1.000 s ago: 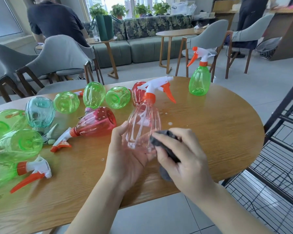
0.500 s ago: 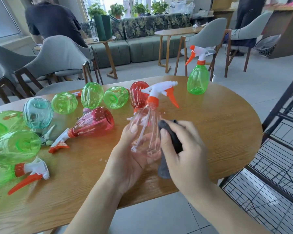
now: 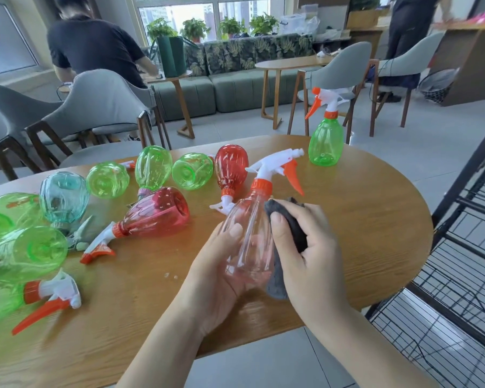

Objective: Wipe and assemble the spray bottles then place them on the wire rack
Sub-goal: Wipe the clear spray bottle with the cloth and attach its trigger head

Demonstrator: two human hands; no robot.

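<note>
Left grip [image 3: 216, 273] curls around the clear spray bottle [image 3: 249, 236]; right grip [image 3: 305, 247] pinches the grey cloth [image 3: 289, 222]. I fear the smooth bottle slips onto the tabletop [image 3: 361, 219].

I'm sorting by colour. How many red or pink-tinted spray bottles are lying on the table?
2. A pink bottle lies on its side at mid-table; a red bottle lies behind it, just beyond the clear bottle being wiped. None appear hidden.
</note>
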